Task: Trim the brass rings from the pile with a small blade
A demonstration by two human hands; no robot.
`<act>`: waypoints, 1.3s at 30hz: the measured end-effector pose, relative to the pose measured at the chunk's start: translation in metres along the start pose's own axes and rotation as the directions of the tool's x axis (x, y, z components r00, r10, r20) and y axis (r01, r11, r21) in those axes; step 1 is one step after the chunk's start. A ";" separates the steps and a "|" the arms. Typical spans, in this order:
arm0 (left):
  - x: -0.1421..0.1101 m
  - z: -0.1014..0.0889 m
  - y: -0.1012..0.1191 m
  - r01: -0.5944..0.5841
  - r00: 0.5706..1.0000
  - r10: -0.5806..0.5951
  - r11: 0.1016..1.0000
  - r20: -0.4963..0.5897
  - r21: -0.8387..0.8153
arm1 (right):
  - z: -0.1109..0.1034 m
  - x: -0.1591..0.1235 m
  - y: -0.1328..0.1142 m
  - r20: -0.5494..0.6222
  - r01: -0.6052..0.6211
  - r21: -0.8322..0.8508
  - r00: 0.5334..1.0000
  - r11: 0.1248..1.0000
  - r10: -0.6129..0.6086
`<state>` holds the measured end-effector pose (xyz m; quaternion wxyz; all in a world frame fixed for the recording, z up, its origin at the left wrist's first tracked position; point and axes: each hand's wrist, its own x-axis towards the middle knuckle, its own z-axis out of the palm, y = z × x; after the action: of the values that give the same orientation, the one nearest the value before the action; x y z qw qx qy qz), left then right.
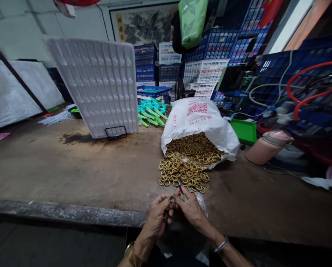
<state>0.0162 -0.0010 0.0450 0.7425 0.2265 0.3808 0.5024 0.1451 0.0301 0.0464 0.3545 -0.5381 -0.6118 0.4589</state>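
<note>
Above the table's front edge my two hands meet, fingers closed. Between thumb and fingers my left hand [157,214] grips a brass-coloured ring [172,197], and a further ring shows below in its curled fingers. My right hand [191,208] touches the same ring from the other side. It also holds a small knife-like tool [182,194] with a narrow dark blade pointing away from me; its exact kind is hard to make out. Just beyond the hands lies a loose pile of similar rings [184,171], spilling from the mouth of a white woven sack [192,115].
A pale ribbed plastic tray [107,81] stands upright in a black wire stand [116,132] on the wooden table [52,167]. Green and blue plastic pieces [152,111] lie behind it. Right of the sack are a green tray [243,131] and a pink bottle [267,147]. Stacked crates [203,70] stand behind.
</note>
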 end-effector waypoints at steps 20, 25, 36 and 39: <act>0.001 -0.003 -0.005 -0.034 0.998 0.051 0.913 -0.030 0.407 | 0.001 0.004 0.000 -0.035 -0.043 -0.180 0.999 0.983 0.037; 0.001 -0.004 -0.006 -0.032 0.999 0.025 0.958 0.027 0.284 | 0.000 0.002 0.000 0.009 -0.049 -0.122 0.999 0.991 0.050; 0.001 -0.001 -0.002 -0.021 0.999 0.028 0.952 -0.016 0.307 | 0.004 0.003 0.006 0.020 0.032 -0.195 0.999 0.980 -0.028; -0.001 -0.002 0.000 -0.009 1.000 0.002 0.974 0.027 0.227 | 0.004 0.002 0.004 0.024 0.014 -0.184 1.000 0.983 -0.010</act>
<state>0.0148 -0.0022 0.0440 0.7152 0.3176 0.4254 0.4545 0.1428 0.0317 0.0409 0.2989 -0.5594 -0.6589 0.4045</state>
